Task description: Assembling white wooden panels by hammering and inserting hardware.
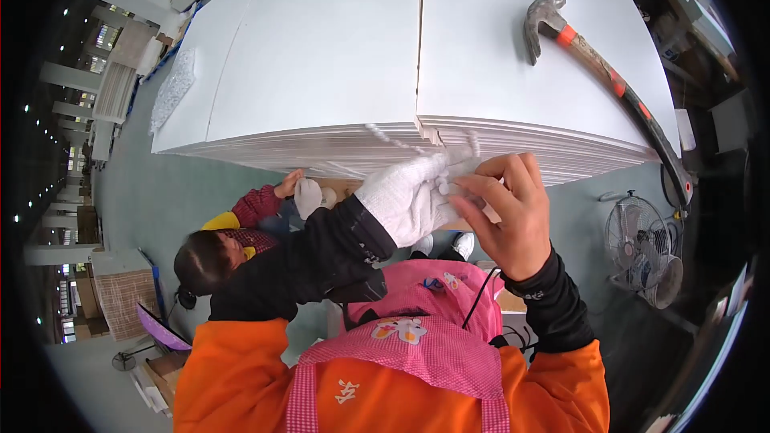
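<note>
My left hand (405, 196) wears a white knit glove, its fingers stretched out toward the front edge of a tall stack of white boards (321, 56). My bare right hand (509, 212) pinches the glove's fingertips (459, 170) just in front of the stack's layered edge. Both hands are held up close together over my pink apron and orange sleeves. A claw hammer (601, 64) with a dark handle and orange bands lies on top of the stack at the right, apart from both hands.
Another person in yellow and red with a white glove (233, 240) crouches below the stack at the left. A floor fan (642, 248) stands at the right. A bubble-wrap piece (172, 88) lies by the stack's left edge. Cardboard boxes (124, 289) sit at lower left.
</note>
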A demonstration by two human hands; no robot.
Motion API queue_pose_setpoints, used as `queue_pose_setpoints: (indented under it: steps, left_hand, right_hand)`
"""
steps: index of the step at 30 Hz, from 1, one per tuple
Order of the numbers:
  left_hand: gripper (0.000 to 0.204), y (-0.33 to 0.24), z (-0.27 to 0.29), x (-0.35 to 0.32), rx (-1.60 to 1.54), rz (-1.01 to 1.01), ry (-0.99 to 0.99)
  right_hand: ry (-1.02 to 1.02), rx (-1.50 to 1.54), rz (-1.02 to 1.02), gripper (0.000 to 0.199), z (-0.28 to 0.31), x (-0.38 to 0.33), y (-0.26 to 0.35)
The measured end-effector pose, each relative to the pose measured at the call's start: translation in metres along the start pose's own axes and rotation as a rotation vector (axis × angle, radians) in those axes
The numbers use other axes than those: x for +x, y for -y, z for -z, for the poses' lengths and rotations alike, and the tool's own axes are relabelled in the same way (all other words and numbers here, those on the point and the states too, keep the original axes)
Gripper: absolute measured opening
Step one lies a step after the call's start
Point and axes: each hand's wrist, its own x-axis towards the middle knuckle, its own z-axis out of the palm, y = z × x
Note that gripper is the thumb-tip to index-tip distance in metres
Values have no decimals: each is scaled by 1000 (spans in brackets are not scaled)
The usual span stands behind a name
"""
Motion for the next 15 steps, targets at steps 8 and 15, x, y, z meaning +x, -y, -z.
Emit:
queue_pose_setpoints:
  steps: [8,15]
  left_hand:
    - [38,28,8,-1,117,-240,-115]
    - [34,27,12,7,-32,-246,-211]
  right_hand:
    - [-44,-4,-126,23,-18,-17,1]
    - [-146,113,-98,21,-31,-22,-13]
